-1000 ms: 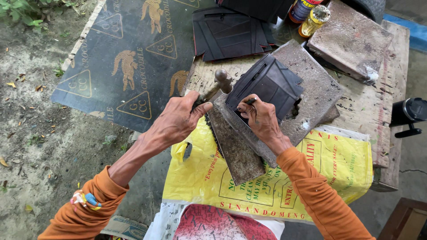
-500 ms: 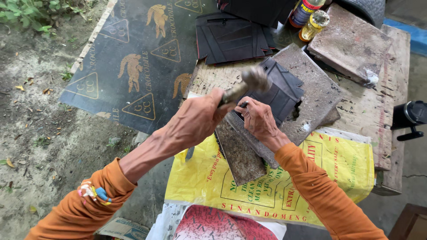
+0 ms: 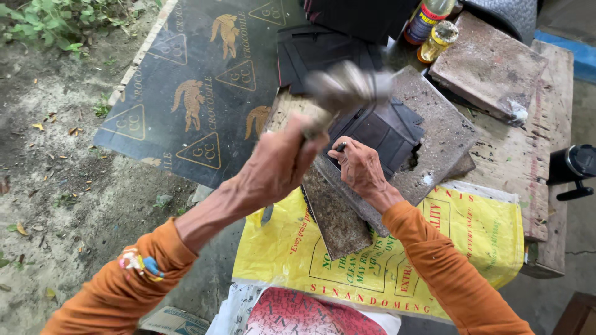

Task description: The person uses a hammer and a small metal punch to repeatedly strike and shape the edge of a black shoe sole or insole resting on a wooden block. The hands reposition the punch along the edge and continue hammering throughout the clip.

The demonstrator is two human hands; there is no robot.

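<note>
The left hand (image 3: 279,164) is clamped around the handle of a hammer (image 3: 344,90). The hammer head is raised and motion-blurred, at 1 o'clock from the fist and above the dark sheet (image 3: 388,133).

The right hand (image 3: 360,167) rests on the near edge of the dark sheet, fingers pinched together on a small dark punch (image 3: 341,147). The punch tip appears to meet the sheet; the exact contact point is too small to confirm.

The dark sheet is a flat, folded piece of black material. It lies on a grey slab (image 3: 444,133), which is pitted and has a broken notch at its 5 o'clock edge. The slab rests on a wooden bench (image 3: 546,124).

A rusty plate (image 3: 335,217) lies at 6 o'clock from the right hand, tilted, with its far end beneath the slab edge. A yellow sack (image 3: 484,242) with red print is spread under the plate and slab.

At 12 o'clock from the hammer lies a stack of black sheets (image 3: 316,49). Two bottles (image 3: 434,28) stand at 1 o'clock, near a second slab (image 3: 496,65) on the bench.

A dark printed mat (image 3: 198,80) covers the ground at 10 o'clock from the left hand. A black cylinder (image 3: 577,167) sits at 3 o'clock, just beside the bench edge.

Both arms wear orange sleeves (image 3: 447,273).
</note>
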